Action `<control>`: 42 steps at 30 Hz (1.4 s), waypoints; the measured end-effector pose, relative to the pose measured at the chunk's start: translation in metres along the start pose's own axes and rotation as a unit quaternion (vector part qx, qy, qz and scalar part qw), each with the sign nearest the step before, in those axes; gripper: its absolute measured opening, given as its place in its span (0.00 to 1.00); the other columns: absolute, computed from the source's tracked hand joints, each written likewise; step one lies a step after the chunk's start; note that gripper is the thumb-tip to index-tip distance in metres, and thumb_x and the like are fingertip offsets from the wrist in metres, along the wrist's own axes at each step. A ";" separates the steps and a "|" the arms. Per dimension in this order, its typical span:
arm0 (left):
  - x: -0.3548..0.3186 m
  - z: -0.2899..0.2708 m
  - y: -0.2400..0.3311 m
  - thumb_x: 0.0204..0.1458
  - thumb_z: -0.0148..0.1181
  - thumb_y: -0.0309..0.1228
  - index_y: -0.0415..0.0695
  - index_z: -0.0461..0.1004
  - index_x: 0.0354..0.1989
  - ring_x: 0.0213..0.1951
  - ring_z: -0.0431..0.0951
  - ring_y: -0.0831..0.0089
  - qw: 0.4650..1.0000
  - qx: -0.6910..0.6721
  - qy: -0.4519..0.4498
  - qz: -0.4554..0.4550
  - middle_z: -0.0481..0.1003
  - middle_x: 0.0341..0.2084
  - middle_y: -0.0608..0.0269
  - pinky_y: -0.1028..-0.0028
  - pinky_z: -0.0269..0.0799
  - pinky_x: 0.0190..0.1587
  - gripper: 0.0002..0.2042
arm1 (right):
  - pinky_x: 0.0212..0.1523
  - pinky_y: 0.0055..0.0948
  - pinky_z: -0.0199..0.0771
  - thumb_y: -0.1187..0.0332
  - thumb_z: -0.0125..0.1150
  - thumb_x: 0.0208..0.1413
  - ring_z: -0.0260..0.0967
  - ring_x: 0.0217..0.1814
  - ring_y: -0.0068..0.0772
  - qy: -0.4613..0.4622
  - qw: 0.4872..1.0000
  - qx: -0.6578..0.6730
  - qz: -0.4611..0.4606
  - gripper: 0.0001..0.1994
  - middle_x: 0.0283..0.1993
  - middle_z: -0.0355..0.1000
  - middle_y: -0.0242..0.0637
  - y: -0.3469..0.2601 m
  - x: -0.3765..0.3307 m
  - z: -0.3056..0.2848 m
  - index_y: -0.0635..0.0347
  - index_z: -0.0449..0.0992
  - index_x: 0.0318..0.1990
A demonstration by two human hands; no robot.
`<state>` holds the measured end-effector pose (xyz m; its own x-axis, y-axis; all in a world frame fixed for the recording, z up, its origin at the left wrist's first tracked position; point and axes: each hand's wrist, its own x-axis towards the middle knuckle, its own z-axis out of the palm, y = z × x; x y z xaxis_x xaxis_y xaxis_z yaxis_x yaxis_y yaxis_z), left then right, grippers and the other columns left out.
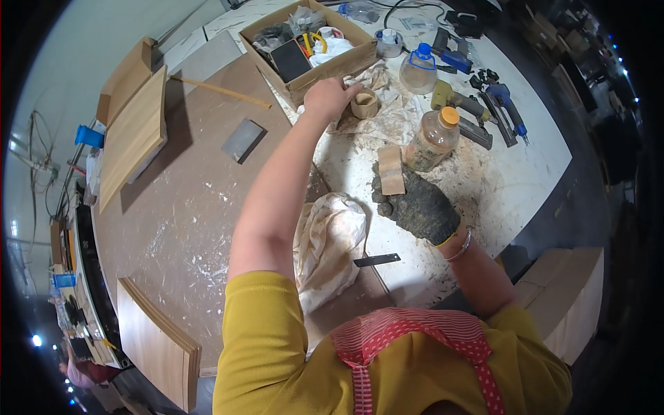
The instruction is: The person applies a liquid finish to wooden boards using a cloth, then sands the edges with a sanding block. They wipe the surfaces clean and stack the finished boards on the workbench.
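Observation:
My bare left hand (pixel 327 100) reaches to the near side of the cardboard box, over a crumpled, stained cloth (pixel 387 104). Its fingers curl downward and mostly hide; what they hold, if anything, cannot be seen. The thumb points right, beside a small tan roll of tape (pixel 364 105). My right hand (pixel 420 211), in a dark, dirty glove with a yellow cuff, is closed on a flat tan strip (pixel 391 171) that sticks up past the fingers. Just beyond that hand stands a clear plastic bottle (pixel 434 142) with an orange cap.
The cardboard box (pixel 339 72) holds bags and tools. Nail guns (pixel 460 100) and a blue-capped jug (pixel 418 69) lie or stand at far right. A grey block (pixel 244 140), wooden panels (pixel 135 138), a white cloth bundle (pixel 335 242) and a dark metal strip (pixel 377 260) are nearby.

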<state>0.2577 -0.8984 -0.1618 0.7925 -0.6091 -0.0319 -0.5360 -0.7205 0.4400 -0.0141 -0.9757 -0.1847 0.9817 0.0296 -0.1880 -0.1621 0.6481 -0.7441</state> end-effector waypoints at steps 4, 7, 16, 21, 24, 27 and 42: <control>0.002 0.000 0.001 0.55 0.55 0.52 0.42 0.79 0.38 0.41 0.79 0.56 0.999 0.008 -0.001 0.037 0.79 0.36 0.49 0.60 0.73 0.43 0.22 | 0.45 0.37 0.73 0.65 0.61 0.55 0.70 0.44 0.46 -0.009 0.744 -0.632 -0.218 0.19 0.44 0.71 0.49 0.000 0.001 -0.002 0.66 0.70 0.50; -0.002 0.002 -0.011 0.55 0.56 0.51 0.42 0.77 0.40 0.39 0.79 0.57 0.999 -0.030 0.020 0.024 0.79 0.34 0.49 0.61 0.73 0.41 0.22 | 0.47 0.39 0.72 0.65 0.63 0.53 0.70 0.45 0.49 0.003 0.702 -0.674 -0.232 0.20 0.45 0.70 0.51 0.000 0.002 -0.003 0.66 0.70 0.49; -0.121 -0.013 -0.034 0.57 0.57 0.47 0.41 0.75 0.48 0.47 0.74 0.75 0.837 -0.520 -0.168 0.039 0.77 0.41 0.64 0.72 0.70 0.50 0.21 | 0.47 0.31 0.74 0.68 0.55 0.60 0.71 0.48 0.39 -0.102 0.942 -0.307 -0.088 0.14 0.47 0.71 0.44 -0.007 0.005 0.016 0.63 0.69 0.51; -0.195 -0.012 -0.025 0.48 0.62 0.57 0.40 0.64 0.60 0.58 0.68 0.66 0.636 -0.743 -0.188 0.087 0.67 0.58 0.53 0.65 0.66 0.59 0.38 | 0.43 0.29 0.76 0.62 0.50 0.64 0.72 0.44 0.33 -0.074 0.926 0.324 0.180 0.14 0.46 0.72 0.38 0.007 0.025 0.062 0.58 0.68 0.53; -0.218 -0.027 -0.036 0.58 0.55 0.41 0.39 0.68 0.53 0.57 0.70 0.60 0.611 -0.788 -0.076 0.019 0.74 0.49 0.52 0.61 0.68 0.58 0.21 | 0.46 0.31 0.74 0.63 0.56 0.59 0.72 0.47 0.33 -0.196 0.933 -0.301 -0.017 0.17 0.49 0.72 0.39 0.016 0.041 0.090 0.58 0.70 0.54; -0.240 -0.049 -0.066 0.51 0.62 0.48 0.40 0.68 0.51 0.51 0.75 0.57 0.582 -0.811 0.035 0.053 0.78 0.39 0.50 0.61 0.72 0.55 0.27 | 0.54 0.33 0.69 0.63 0.58 0.56 0.67 0.56 0.35 -0.360 0.758 -0.539 -0.069 0.21 0.56 0.69 0.41 -0.014 0.087 0.102 0.58 0.69 0.57; -0.377 -0.016 -0.130 0.46 0.67 0.50 0.37 0.65 0.56 0.42 0.76 0.60 0.536 -0.767 0.295 -0.192 0.74 0.40 0.51 0.64 0.74 0.48 0.35 | 0.50 0.43 0.71 0.56 0.51 0.58 0.73 0.49 0.55 0.102 0.448 -0.880 -0.120 0.19 0.46 0.74 0.56 -0.113 0.437 -0.003 0.63 0.79 0.40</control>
<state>0.0328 -0.5697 -0.1924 0.9552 0.0239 -0.2949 0.2115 0.6416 0.7373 0.4332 -1.0382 -0.1842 0.9915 -0.0675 0.1113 -0.0590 -0.9952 -0.0777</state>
